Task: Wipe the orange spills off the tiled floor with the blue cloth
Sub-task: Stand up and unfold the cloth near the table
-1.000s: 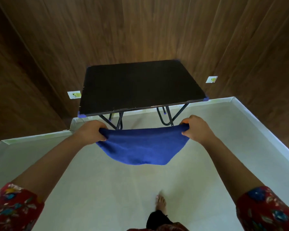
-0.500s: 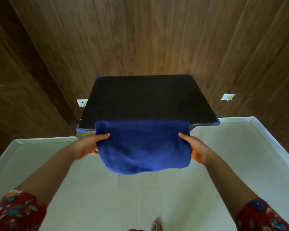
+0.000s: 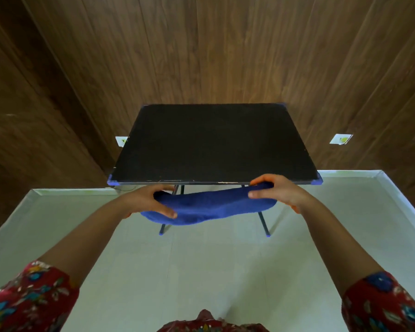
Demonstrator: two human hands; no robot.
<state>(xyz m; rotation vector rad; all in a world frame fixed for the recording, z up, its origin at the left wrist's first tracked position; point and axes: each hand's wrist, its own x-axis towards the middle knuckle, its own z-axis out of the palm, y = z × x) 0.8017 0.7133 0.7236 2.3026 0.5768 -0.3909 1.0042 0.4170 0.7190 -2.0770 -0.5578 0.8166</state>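
We pinch the soft, sagging blue terry cloth (image 3: 209,208) at nine and three o'clock, left hand (image 3: 151,200) and right hand (image 3: 276,192) clamped on its ends; light, floppy

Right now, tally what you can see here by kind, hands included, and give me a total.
Hands: 2, left hand and right hand, each with a closed grip on the cloth
Blue cloth: 1
Black table: 1
White wall plates: 2, one at left, one at right
Total: 6
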